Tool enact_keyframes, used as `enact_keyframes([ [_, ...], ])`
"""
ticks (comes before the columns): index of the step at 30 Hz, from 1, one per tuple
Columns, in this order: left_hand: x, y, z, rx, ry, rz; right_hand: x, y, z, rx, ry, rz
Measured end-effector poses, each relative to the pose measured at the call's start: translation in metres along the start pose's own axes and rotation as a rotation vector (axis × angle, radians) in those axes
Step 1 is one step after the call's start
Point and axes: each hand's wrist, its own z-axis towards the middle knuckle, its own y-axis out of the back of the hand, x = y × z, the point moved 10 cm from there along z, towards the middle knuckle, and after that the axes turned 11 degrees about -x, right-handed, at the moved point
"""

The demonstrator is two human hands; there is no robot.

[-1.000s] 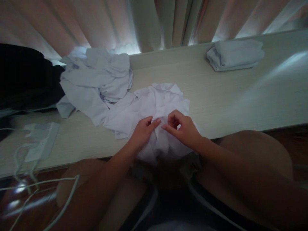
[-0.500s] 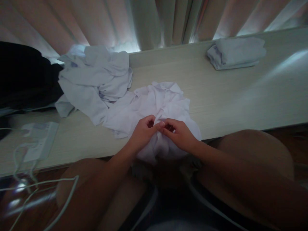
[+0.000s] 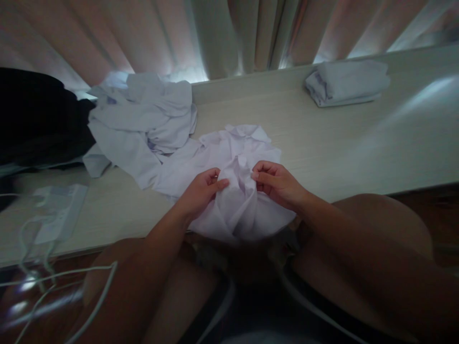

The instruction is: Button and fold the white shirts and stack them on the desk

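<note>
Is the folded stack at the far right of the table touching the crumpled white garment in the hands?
No, the folded stack lies apart, with bare table between it and the white garment.

One head-worn camera looks forward and down, close over the wooden ledge (image 3: 322, 143), facing the curtains (image 3: 143, 33).

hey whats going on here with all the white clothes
A seated person grips a crumpled white garment at the near edge of a pale table, the left hand and right hand each pinching a bunch of its cloth. A loose pile of white clothes lies to the left, and a folded stack sits far right by the curtain.
</note>
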Motion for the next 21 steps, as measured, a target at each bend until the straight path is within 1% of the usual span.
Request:
enact_keyframes([
  [4,-0.007,-0.004,-0.007,-0.025,0.015,-0.03,0.001,-0.004,-0.003,-0.004,-0.051,0.044],
  [6,-0.009,-0.004,-0.008,-0.046,-0.018,0.005,0.0,-0.006,-0.004,-0.002,-0.04,0.037],
  [7,-0.01,-0.009,-0.01,-0.016,-0.055,0.032,0.0,-0.007,-0.004,0.002,-0.026,0.029],
  [9,-0.012,-0.023,-0.015,0.103,-0.154,0.103,0.0,-0.009,-0.005,0.009,0.003,0.01],
  [11,-0.009,-0.034,-0.02,0.198,-0.225,0.214,-0.002,-0.008,-0.004,0.008,0.018,-0.009],
  [13,-0.001,-0.035,-0.02,0.215,-0.22,0.321,-0.004,-0.006,-0.003,-0.009,0.029,-0.024],
  [15,0.004,-0.031,-0.017,0.215,-0.183,0.346,-0.002,-0.004,-0.002,-0.027,0.055,-0.035],
  [17,0.001,-0.023,-0.014,0.18,-0.156,0.276,0.001,-0.003,-0.002,-0.035,0.087,-0.047],
  [21,-0.009,0.003,-0.007,-0.05,-0.086,0.082,0.006,-0.001,-0.004,-0.061,0.137,-0.093],
])
